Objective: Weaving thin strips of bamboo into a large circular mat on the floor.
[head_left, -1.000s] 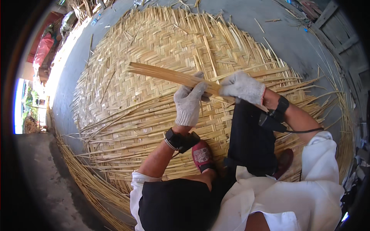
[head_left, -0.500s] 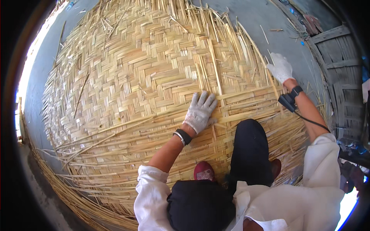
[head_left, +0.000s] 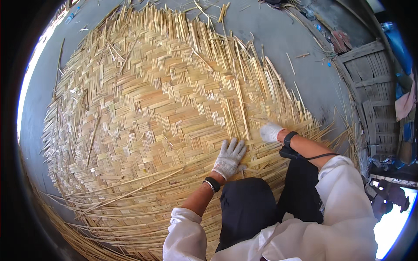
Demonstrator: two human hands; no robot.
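Note:
A large woven reed mat [head_left: 152,113] with a herringbone pattern lies beneath both my hands. My left hand [head_left: 229,157], in a white knit glove, rests flat on it with the fingers spread. To its right, my right hand [head_left: 270,132], gloved likewise, is low over the mat with its fingers curled in. What it grips, if anything, is hidden by the glove. A short reed strip [head_left: 260,120] shows just beyond its fingertips. Long loose reed strips [head_left: 240,108] lie on the weave beyond my left hand.
Ragged reed ends stick out along the mat's far right edge. Grey floor [head_left: 305,87] borders it, with scattered reed bits. A wooden slatted frame [head_left: 370,82] stands at the right. A bundle of long reeds [head_left: 65,235] curves along the lower left. My knees [head_left: 248,200] are close behind my hands.
My right hand has come from the mat's right edge inward and nearer, close to my left hand. My left hand stays flat on the mat. The view has shifted, and my knees show differently.

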